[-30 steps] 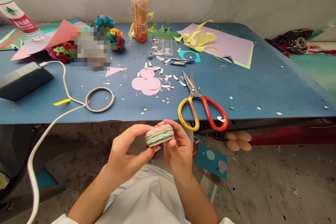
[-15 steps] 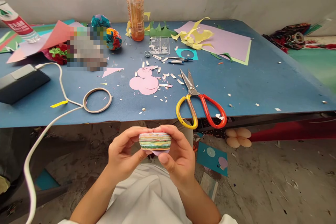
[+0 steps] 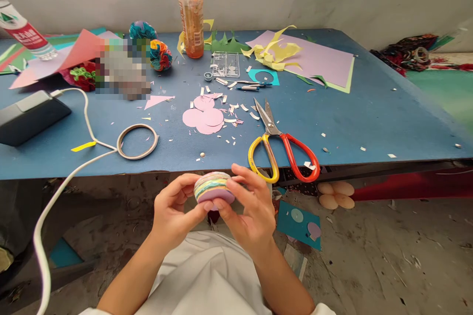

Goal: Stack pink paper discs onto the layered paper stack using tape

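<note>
A thick stack of round paper discs [image 3: 213, 188], striped at its edge in green, yellow, white and pink, is held above my lap just off the table's front edge. Its lilac face tilts toward me. My left hand [image 3: 177, 206] grips its left side between thumb and fingers. On the right side, my right hand [image 3: 251, 202] pinches it with the thumb below and fingertips on the rim, other fingers lifted. Scissors [image 3: 271, 133] with one yellow and one red handle lie spread on the table beyond my right hand. Pink paper circles [image 3: 204, 117] lie farther back.
On the blue table [image 3: 388, 123] are a tape roll [image 3: 137, 141], a bottle of orange drink [image 3: 190, 15], lilac paper [image 3: 325, 56], yellow scraps [image 3: 275, 51] and a pen [image 3: 247, 88]. A white cable [image 3: 40, 236] hangs over the left edge. Paper flowers [image 3: 160, 55] stand at the back.
The disc stack has tipped so its lilac underside shows, and it has shifted slightly left and up. My right hand's fingers have loosened and lifted.
</note>
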Tool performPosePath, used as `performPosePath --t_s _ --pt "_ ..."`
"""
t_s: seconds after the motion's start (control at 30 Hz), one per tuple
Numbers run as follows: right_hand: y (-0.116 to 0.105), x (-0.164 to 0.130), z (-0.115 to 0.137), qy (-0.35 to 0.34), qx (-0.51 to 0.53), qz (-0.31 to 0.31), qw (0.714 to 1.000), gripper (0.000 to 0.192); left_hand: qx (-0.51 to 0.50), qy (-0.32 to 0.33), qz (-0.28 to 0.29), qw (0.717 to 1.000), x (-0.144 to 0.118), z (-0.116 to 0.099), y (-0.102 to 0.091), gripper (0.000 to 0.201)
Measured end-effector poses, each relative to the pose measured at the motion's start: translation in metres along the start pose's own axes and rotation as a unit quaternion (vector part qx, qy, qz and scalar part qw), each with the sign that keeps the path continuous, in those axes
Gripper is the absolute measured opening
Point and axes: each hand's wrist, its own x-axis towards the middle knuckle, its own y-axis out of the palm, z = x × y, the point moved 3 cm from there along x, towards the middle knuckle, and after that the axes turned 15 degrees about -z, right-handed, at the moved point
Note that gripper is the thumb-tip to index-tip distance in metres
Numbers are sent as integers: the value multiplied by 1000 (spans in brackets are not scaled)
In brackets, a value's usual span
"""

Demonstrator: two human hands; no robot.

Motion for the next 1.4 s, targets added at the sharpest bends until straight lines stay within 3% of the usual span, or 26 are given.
performPosePath --t_s 0.07,0.17,0.27,0.37,0.43,0.53,0.63,0.77,1.0,1.13,1.27,1.4 --pt "4 4 0 -75 -56 28 995 48 14 -31 -17 999 5 1 0 26" --pt "12 15 -5 -104 -74 61 990 51 33 -40 -21 998 24 0 -4 28" --pt "19 32 -14 -106 -103 103 984 50 98 -14 21 995 59 -5 -9 32" --pt "23 51 -22 -118 -157 171 965 36 237 13 89 967 95 -8 -8 40" --pt "22 62 -27 -123 -190 202 953 30 343 68 105 931 111 -12 -6 40" --pt "17 71 -33 -115 -220 221 943 26 426 225 55 875 112 -23 0 35" --pt "13 72 -35 -105 -230 211 944 23 443 271 70 852 101 -23 6 31" --pt "12 71 -34 -110 -232 202 945 20 420 276 74 862 100 -16 3 13" --pt "7 68 -34 -101 -255 211 938 19 398 257 82 877 108 -12 3 16" --pt "6 66 -34 -90 -257 229 934 19 391 206 78 894 114 -13 6 15" --pt "6 66 -36 -79 -248 238 936 18 378 134 129 907 123 -16 8 16" --pt "5 66 -37 -66 -241 236 939 17 369 116 171 906 129 -22 9 18"
